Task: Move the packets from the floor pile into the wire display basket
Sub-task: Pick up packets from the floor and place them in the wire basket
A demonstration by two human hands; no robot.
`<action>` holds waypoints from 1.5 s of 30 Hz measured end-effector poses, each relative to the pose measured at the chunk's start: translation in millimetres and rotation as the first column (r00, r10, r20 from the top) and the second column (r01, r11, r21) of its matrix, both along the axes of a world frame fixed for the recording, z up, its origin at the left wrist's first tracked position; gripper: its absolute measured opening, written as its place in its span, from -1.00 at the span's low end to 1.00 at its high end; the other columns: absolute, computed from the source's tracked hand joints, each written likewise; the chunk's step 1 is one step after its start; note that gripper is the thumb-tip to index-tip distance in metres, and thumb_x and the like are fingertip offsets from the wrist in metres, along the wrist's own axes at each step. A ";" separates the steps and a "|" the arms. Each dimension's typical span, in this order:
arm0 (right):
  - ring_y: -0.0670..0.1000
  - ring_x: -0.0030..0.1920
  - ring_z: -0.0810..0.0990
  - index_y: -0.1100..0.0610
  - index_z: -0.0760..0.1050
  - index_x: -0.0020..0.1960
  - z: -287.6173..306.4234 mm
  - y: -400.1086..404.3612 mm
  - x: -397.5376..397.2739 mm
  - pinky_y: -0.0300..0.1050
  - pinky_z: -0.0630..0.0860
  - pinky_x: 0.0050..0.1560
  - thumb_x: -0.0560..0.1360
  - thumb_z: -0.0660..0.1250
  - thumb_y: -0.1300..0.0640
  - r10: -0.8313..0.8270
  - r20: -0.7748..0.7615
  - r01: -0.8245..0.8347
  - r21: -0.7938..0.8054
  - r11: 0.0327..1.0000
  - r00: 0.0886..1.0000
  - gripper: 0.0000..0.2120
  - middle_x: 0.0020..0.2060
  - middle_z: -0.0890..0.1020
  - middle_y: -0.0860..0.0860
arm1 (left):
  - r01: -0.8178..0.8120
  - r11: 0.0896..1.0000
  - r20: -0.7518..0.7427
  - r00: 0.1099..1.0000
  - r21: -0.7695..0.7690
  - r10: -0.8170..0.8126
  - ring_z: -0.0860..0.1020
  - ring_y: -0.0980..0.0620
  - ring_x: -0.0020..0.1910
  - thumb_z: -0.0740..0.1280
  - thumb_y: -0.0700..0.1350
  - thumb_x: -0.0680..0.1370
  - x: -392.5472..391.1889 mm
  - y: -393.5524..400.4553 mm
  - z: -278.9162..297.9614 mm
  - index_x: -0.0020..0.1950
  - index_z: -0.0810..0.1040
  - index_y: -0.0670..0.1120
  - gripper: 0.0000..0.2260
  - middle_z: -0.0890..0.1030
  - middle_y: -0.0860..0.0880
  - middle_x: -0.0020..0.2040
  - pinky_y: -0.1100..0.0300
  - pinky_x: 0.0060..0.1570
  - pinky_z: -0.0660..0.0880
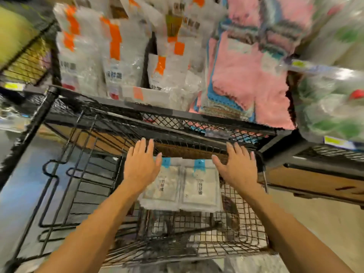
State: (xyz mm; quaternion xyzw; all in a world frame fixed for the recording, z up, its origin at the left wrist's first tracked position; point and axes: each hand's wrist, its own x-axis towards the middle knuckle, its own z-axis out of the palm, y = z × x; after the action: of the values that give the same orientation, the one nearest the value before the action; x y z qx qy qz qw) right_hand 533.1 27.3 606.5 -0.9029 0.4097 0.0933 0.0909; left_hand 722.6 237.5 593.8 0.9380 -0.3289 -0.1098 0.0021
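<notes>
Head view, blurred: two flat, rectangular white packets (pixel 180 186) with blue tabs are seen lying side by side in the black wire display basket (pixel 246 229), at its back. Left hand (pixel 140 164) and right hand (pixel 235 166) are held flat above them, fingers spread wide, nothing gripped. Fluffy pink cloths (pixel 250 79) and glossy orange-labelled bags (pixel 110 56) are stacked on the mesh shelf (pixel 177 119) above.

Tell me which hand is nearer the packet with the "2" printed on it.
Right. The right hand hovers open at the right edge of that packet; the left hand is over the neighbouring packet.
</notes>
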 end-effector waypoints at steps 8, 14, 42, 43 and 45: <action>0.13 0.57 0.27 0.03 0.23 0.61 103.6 21.2 -44.1 0.19 0.13 0.59 0.59 0.02 -0.43 0.002 0.102 0.000 -0.029 1.000 0.995 -0.24 0.57 0.34 0.06 | 0.077 0.991 0.053 0.996 -0.107 -0.071 0.23 -0.13 0.59 0.06 0.20 0.70 -32.4 3.6 118.9 0.63 0.23 -0.09 -0.43 0.26 -0.16 0.61 -0.07 0.56 0.19; 0.12 0.55 0.31 0.04 0.26 0.60 158.3 49.4 -90.0 0.17 0.21 0.57 0.59 0.04 -0.44 -0.155 0.222 0.162 -0.013 0.987 0.963 -0.23 0.56 0.36 0.05 | 0.277 0.947 0.113 0.959 -0.165 -0.261 0.26 -0.08 0.58 0.04 0.22 0.69 -63.0 4.2 161.8 0.63 0.23 -0.06 -0.42 0.29 -0.10 0.61 -0.04 0.56 0.19; 0.11 0.53 0.35 0.05 0.25 0.61 174.4 243.1 -567.6 0.04 0.29 0.49 0.60 0.13 -0.38 -0.900 0.318 0.942 0.058 0.332 0.298 -0.26 0.57 0.36 0.05 | 0.909 0.323 0.024 0.340 -0.263 -0.940 0.21 -0.03 0.60 0.06 0.18 0.71 -451.8 -62.7 179.8 0.63 0.22 -0.08 -0.45 0.27 -0.06 0.62 0.02 0.56 0.15; 0.10 0.54 0.34 0.06 0.24 0.61 170.6 245.7 -583.9 0.04 0.28 0.50 0.61 0.12 -0.38 -0.904 0.315 0.943 0.068 0.326 0.290 -0.26 0.57 0.35 0.05 | 0.912 0.314 0.013 0.328 -0.264 -0.944 0.21 -0.03 0.60 0.06 0.17 0.71 -468.5 -64.3 176.6 0.63 0.21 -0.09 -0.45 0.27 -0.07 0.62 0.02 0.57 0.15; 0.09 0.54 0.34 0.07 0.23 0.62 163.4 249.5 -614.7 0.03 0.28 0.50 0.61 0.11 -0.38 -0.913 0.305 0.949 0.075 0.306 0.270 -0.26 0.57 0.35 0.04 | 0.910 0.312 -0.017 0.320 -0.272 -0.947 0.22 -0.03 0.60 0.07 0.17 0.71 -499.1 -66.7 169.3 0.63 0.22 -0.09 -0.45 0.27 -0.07 0.61 0.02 0.58 0.16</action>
State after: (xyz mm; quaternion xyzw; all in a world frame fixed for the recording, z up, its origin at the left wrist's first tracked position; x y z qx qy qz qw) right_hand -81.6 276.8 769.9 -0.4964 0.8470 -0.1368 0.1321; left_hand 223.5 170.8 763.1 0.5559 -0.8173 -0.1359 0.0668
